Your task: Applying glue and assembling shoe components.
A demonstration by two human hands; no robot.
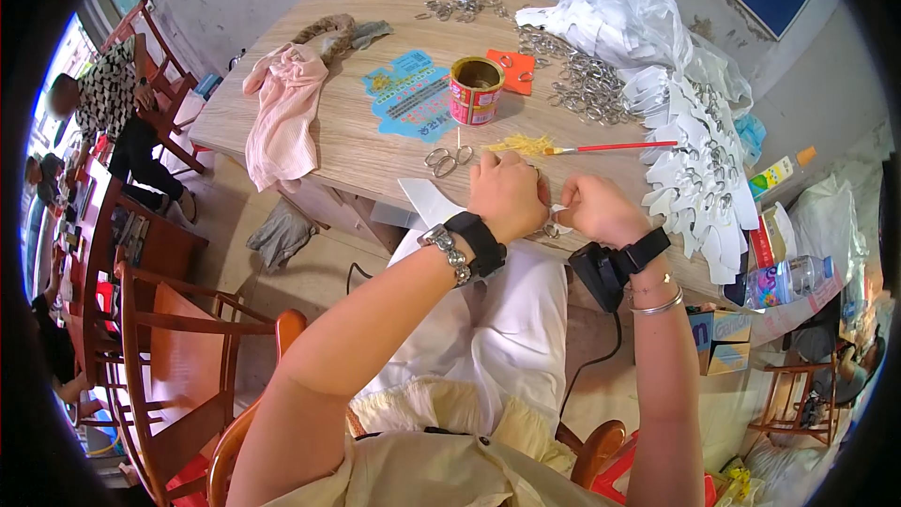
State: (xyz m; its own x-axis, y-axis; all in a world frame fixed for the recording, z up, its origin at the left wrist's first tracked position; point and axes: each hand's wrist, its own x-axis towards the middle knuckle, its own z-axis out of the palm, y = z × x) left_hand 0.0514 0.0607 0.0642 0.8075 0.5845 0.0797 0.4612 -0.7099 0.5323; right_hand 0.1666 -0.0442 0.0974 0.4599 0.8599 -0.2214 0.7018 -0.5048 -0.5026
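Note:
My left hand [507, 192] and my right hand [596, 209] meet at the near edge of the wooden table [347, 141], fingers closed together on a small metal ring [551, 229] and a bit of white piece between them. Two loose metal rings [444, 161] lie just left of my left hand. A red-handled brush [610, 146] with a yellow tip rests just beyond my hands, beside a round tin of glue [476, 89]. A stack of white cut-out pieces with rings [699, 183] lies to the right.
A heap of metal rings [587, 84], a white plastic bag [619, 23], a blue card [411, 94], an orange card [514, 69] and a pink cloth [284, 113] are on the table. Wooden chairs [169, 338] stand left. A person [108, 99] sits far left. Boxes and a bottle [793, 277] sit right.

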